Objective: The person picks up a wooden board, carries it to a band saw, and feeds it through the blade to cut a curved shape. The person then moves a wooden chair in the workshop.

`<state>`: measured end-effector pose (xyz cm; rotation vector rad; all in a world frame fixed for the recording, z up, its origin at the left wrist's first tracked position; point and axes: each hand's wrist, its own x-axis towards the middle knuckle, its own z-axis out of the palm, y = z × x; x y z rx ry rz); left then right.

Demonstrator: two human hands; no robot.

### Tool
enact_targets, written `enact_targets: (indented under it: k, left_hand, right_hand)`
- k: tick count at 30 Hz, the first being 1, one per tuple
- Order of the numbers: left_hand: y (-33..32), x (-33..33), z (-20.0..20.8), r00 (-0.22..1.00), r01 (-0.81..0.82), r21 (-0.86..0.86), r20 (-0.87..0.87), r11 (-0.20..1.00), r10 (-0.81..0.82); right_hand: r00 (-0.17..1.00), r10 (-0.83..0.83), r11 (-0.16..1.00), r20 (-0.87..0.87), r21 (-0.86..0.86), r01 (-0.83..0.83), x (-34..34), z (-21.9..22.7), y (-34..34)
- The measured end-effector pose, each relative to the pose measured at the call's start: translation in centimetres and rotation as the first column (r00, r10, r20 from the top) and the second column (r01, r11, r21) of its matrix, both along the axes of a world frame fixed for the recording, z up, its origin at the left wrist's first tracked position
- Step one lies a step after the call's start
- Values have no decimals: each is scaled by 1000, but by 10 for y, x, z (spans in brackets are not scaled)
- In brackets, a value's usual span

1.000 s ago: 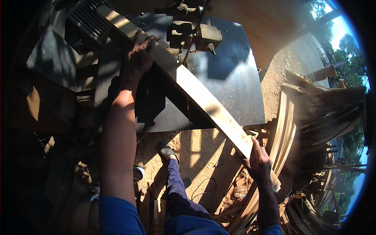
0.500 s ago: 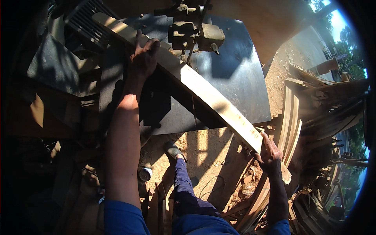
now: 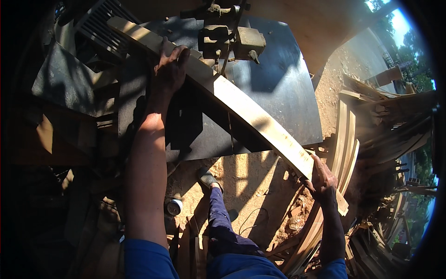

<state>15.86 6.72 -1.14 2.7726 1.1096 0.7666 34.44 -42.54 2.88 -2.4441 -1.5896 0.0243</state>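
Head view: the board point(image 3: 253, 114) lies slantwise across the table point(image 3: 288, 109); my right hand point(image 3: 324, 180) grips its overhanging end, probably to bear the weight; my left hand point(image 3: 171, 69) rests farther along, likely steadying it, whether clasped I can't tell.

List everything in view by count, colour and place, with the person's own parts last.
Flat smooth metal-looking table: one, dark grey, centre
Long flat wooden board: one, pale, slanting across the table
Boxy dusty machine block: one, greyish tan, upper centre
Slatted metal-looking grille: one, grey, upper left
Long curved wooden strips: several, tan, right
Short round container: one, pale-rimmed, on the ground, lower centre
Closed shoe: one, greyish, below the table
Cloth trouser leg: one, dark blue, lower centre
Short cloth sleeves: two, blue, lower edge
Left hand: one, shaded, at the board's upper-left part
Right hand: one, partly sunlit, gripping the board at lower right
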Motion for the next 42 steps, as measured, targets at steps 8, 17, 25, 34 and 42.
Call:
enact_targets:
  k: [8,17,25,34,42]
  left_hand:
    - [11,-4,-11,994,15,178,-109,984,5]
    - [-1,4,1,995,-46,-188,77,981,61]
    - [19,-4,-24,999,32,276,-51,961,-19]
    - [6,-1,-9,993,-2,147,-113,989,19]
    - [8,-2,-14,991,14,216,-135,976,15]
  right_hand:
    - [999,-41,999,-28,-28,40,-5,2,4]
    - [998,-55,997,-22,-60,54,1,4,3]
    - [996,-57,996,-64,-68,52,2,5,8]
    - [999,-41,995,-17,-90,40,2,9,12]
    - [998,-62,993,-4,-106,61,2,7,11]
